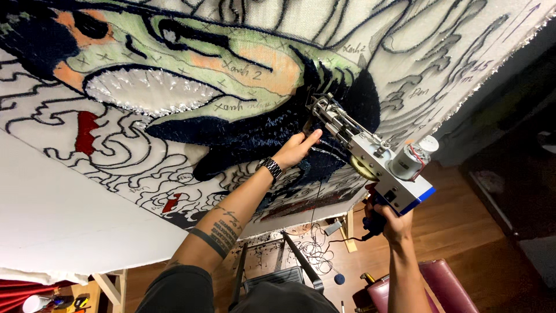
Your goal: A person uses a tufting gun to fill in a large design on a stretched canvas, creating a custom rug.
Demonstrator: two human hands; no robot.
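— Two hands on the job?
— Yes. Right hand grips the tufting gun, its long axis aiming up-left into navy pile; left hand, fingers together, presses the canvas. Cloth's edge lies right.

Stretched canvas ahead; open room below.

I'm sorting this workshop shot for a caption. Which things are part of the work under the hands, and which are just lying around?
In use:
- tufting gun, gripped by right hand
- stretched cloth with drawn design
- dark blue yarn patch, touched by left hand

Lying about:
- yarn scraps on floor
- red stool
- folding stand
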